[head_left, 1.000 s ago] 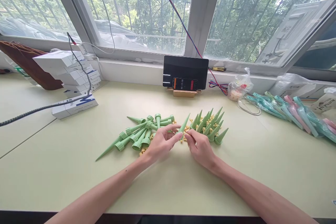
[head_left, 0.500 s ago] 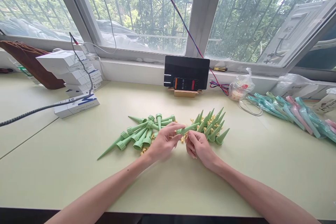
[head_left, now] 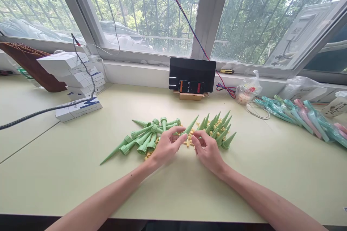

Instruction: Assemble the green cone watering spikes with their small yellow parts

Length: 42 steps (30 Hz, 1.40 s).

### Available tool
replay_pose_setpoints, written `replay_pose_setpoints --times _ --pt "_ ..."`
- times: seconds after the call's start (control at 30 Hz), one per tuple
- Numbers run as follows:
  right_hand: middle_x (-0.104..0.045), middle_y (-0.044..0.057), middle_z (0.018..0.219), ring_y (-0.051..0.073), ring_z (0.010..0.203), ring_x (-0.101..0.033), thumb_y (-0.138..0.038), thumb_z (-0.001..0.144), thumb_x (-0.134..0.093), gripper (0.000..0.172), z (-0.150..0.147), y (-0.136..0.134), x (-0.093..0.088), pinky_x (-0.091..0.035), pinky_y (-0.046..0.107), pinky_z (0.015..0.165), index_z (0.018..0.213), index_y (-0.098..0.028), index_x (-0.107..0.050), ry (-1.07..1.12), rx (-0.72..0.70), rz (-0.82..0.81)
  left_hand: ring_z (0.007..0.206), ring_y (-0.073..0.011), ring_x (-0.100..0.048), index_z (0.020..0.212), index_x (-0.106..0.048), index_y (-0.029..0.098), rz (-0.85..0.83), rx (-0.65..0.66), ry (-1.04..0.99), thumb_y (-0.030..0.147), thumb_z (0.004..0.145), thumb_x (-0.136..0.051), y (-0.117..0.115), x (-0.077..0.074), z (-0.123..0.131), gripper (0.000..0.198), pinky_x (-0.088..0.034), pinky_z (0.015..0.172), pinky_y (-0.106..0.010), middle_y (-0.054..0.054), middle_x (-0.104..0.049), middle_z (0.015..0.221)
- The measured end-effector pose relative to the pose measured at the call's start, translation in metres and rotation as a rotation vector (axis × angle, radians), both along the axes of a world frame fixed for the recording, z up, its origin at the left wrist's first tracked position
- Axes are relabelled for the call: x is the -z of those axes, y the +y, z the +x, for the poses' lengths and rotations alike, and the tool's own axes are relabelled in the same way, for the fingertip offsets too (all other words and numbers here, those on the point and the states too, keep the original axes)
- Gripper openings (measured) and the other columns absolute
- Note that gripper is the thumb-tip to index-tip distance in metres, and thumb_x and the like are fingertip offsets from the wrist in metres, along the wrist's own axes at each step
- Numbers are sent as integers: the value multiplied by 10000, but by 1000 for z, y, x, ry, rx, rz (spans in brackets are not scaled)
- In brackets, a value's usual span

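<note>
My left hand [head_left: 168, 147] is closed around a green plastic watering spike [head_left: 191, 124], whose point tilts up and to the right. Just right of it, my right hand [head_left: 207, 148] has its fingers curled close to small yellow plastic pieces [head_left: 188, 143]; whatever lies between the fingertips is too small to make out. Left of my hands lies a loose pile of green spikes [head_left: 143, 139] with ribbed caps, pointing various ways. Several more green spikes [head_left: 221, 135] stand upright, points up, beyond my right hand, with yellow pieces among them.
A tablet [head_left: 192, 74] with a phone [head_left: 191, 87] before it stands by the window. White boxes [head_left: 78, 74] are stacked at left, one lying nearer under a black cable [head_left: 40, 114]. Bagged teal and pink straps [head_left: 303, 115] and a knotted plastic bag [head_left: 248, 88] lie at right.
The spike in my left hand has swung from nearly level to a steeper upward tilt. My right hand has drawn away from it, and its fingers have loosened somewhat.
</note>
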State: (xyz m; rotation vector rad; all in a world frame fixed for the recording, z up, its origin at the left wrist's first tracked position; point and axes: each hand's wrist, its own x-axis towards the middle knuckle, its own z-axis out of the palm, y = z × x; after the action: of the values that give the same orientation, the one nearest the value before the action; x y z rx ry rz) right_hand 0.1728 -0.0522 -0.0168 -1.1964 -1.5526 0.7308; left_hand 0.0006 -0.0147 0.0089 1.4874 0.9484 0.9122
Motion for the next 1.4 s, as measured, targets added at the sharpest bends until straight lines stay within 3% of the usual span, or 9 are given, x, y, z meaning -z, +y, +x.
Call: replay_pose_setpoints --times 0.3,0.53,0.73,0.87,0.97,1.2,1.3,1.4 --pt "-584 17 710 140 585 -500 -328 994 -490 228 1 2 3 -416 264 574 839 -192 -586 -188 31 189 466 -77 -366 1013 -677 162 -10 -26 -6 479 848 -671 -2 0 1 356 -322 445 -204 63 -422 512" --pt "-547 3 636 131 556 -482 -295 996 -469 280 1 1 6 -380 253 544 748 -190 -544 -189 27 235 464 -72 -372 1016 -658 150 7 28 -5 466 852 -668 -2 0 0 356 -311 432 -195 62 -446 514" --pt "-515 -11 578 107 456 -456 -390 998 -453 373 0 -1 6 -360 250 467 681 -196 -481 -2 -23 37 455 -63 -357 1077 -650 143 30 117 -34 437 875 -652 2 3 -3 357 -299 426 -190 71 -422 518" --pt "-498 -34 556 86 380 -433 -474 980 -479 394 -1 0 0 -326 234 384 695 -203 -460 249 -90 -171 457 -39 -396 1088 -672 157 58 151 -77 406 883 -648 4 6 -3 324 -325 415 -195 17 -521 728" --pt "-445 -57 527 72 353 -400 -486 976 -483 405 -1 2 -3 -296 218 352 693 -198 -462 351 -159 -230 444 -8 -415 1097 -686 182 87 174 -103 382 887 -643 5 7 -3 293 -337 402 -200 -23 -528 936" --pt "-376 -82 534 50 332 -389 -438 973 -501 416 1 4 2 -255 193 334 649 -196 -405 465 -229 -283 441 -1 -417 1139 -665 216 100 190 -121 329 912 -590 3 10 -1 264 -353 409 -208 -35 -518 1019" --pt "-381 -82 530 56 335 -395 -446 973 -499 408 -1 5 3 -262 198 341 660 -200 -408 425 -166 -282 441 -17 -392 1140 -643 201 96 160 -88 325 920 -582 0 11 1 260 -341 417 -198 -3 -539 853" --pt "-412 -75 519 69 356 -401 -476 976 -486 396 -3 4 3 -306 212 368 694 -201 -445 339 -104 -245 434 -47 -348 1148 -614 174 80 134 -43 345 926 -586 -1 8 1 283 -305 418 -185 67 -434 578"
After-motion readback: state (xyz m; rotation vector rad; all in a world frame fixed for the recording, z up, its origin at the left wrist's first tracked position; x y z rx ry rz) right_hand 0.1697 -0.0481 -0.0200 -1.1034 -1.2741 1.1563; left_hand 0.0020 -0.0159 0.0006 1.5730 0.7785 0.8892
